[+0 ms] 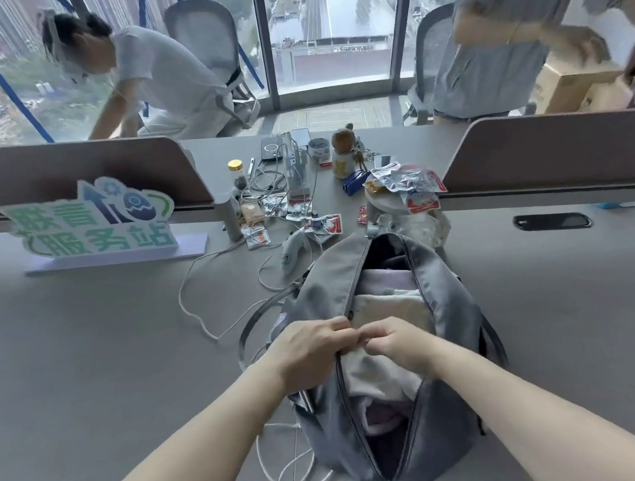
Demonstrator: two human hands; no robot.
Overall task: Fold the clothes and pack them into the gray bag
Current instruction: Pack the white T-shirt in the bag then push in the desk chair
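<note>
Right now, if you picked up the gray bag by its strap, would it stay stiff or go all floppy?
Probably floppy: the bag is soft fabric that already sags and creases on the table. It may feel fairly heavy, since clothes fill it. With the zipper open where both hands pinch at it, the left hand and right hand, clothes might spill.

The soft fabric duffel bag (445, 291) is plain gray with a darker zipper edge. The folded clothes (384, 370) inside it are cream and pale lilac, unpatterned. The long desk top (78, 358) is flat beige-gray, crossed by a white cable (204, 323). The standing cut-out sign (92, 222) shows mint-green characters with dark blue accents on a white base. The 2 desk dividers (566, 149) are dusty brown. The scattered snack wrappers (410, 185) are silver, red and white.
</note>
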